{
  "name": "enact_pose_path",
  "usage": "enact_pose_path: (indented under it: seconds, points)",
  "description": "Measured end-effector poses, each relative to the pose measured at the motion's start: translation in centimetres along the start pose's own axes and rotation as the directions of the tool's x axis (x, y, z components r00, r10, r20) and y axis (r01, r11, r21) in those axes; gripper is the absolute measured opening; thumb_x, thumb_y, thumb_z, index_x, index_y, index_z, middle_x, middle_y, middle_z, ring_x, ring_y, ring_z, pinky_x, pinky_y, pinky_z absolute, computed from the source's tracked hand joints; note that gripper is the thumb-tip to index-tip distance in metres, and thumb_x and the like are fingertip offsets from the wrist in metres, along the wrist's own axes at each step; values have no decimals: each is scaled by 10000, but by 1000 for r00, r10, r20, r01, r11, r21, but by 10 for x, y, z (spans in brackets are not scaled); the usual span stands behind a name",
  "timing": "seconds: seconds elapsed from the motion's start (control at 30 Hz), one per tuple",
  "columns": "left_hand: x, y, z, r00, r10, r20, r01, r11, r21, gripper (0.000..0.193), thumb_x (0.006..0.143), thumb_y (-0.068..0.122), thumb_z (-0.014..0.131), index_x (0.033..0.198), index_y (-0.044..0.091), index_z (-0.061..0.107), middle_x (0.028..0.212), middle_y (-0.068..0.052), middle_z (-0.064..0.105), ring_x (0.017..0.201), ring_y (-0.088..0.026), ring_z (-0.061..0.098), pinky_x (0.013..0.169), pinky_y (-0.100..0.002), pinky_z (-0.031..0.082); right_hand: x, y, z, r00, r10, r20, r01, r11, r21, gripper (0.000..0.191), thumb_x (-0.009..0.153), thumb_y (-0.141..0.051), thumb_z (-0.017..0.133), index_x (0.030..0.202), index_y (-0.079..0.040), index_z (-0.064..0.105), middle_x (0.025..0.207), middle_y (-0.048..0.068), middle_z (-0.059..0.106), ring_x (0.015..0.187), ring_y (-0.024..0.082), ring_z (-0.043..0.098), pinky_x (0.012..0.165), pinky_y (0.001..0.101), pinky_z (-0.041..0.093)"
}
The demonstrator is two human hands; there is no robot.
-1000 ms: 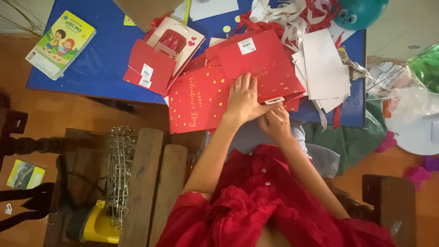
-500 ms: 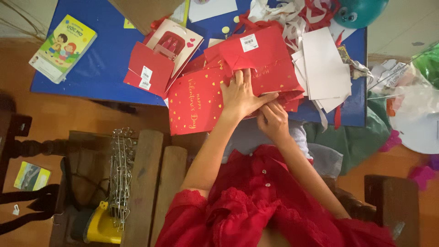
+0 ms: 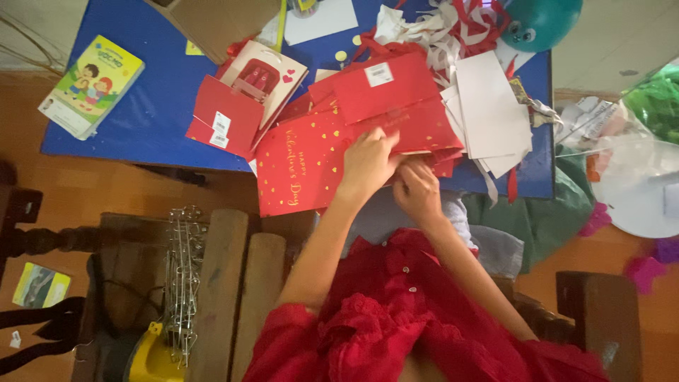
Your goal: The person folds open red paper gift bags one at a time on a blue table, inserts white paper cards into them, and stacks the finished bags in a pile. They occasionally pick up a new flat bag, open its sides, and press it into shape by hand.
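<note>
Red paper gift bags lie heaped on the near edge of a blue desk, and both hands work among them. The left hand lies with its grip curled over the lower edge of a flat red gift bag that carries a white sticker; whether the fingers actually pinch the paper I cannot tell. The right hand sits just beside it, to the right and a little nearer, its grip closed in a pinch at the same bag's lower edge, though the fingertips are partly hidden by the left hand.

Beneath and to the left of this bag lies a larger red bag with gold lettering and hearts, hanging partly over the desk's near edge. Farther left lies a smaller red bag with two white stickers, and behind it a pale bag with a red picture. White sheets of paper are stacked to the right of the hands. A children's book rests at the desk's left end, and a teal balloon sits at the far right corner.
</note>
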State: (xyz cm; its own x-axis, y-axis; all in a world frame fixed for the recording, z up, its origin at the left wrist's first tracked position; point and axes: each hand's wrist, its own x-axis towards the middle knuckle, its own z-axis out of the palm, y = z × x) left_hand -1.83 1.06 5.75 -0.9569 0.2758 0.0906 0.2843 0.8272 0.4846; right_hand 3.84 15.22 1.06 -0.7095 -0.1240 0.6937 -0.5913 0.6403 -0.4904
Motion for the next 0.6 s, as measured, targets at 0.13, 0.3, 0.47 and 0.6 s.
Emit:
enact_pose_path:
  seconds: [0.13, 0.3, 0.47, 0.6]
  points:
    - [-12, -6, -9, 897, 237, -373, -206, 971, 122, 177, 813, 343, 766, 888, 198, 835, 1341, -197, 618, 1157, -393, 641, 907, -473, 534, 6, 13, -1, 982, 118, 146, -117, 993, -11, 217, 877, 11, 609, 1078, 8, 693, 1021, 173, 700, 914, 350, 694, 852, 467, 558]
    - [-32, 20, -32, 868, 182, -462, -247, 966, -83, 247, 923, 203, 745, 1160, 142, 778, 1343, -75, 676, 1092, -287, 700, 896, -406, 580, 38, 52, 4, 866, 206, 456, -18, 923, -384, 218, 951, -185, 600, 1065, -43, 718, 1038, 172, 717, 976, 357, 687, 885, 480, 528]
    - [-45, 44, -70, 682, 311, -662, -395, 918, 24, 289, 996, 94, 685, 1278, 148, 714, 1272, -15, 703, 1157, -235, 714, 947, -371, 610, 77, 64, 13, 796, 202, 570, -130, 978, -165, 321, 1016, -251, 531, 1253, -80, 662, 1227, 174, 655, 1163, 333, 581, 1006, 454, 413]
    - [-27, 26, -128, 557, 251, -791, -303, 949, 88, 269, 1058, 78, 636, 1305, 171, 685, 1234, 8, 726, 1125, -221, 736, 911, -347, 594, 102, 30, 6, 796, 142, 589, -156, 987, -27, 367, 996, -200, 468, 1286, -126, 682, 1255, 125, 695, 1188, 280, 609, 1125, 442, 366]
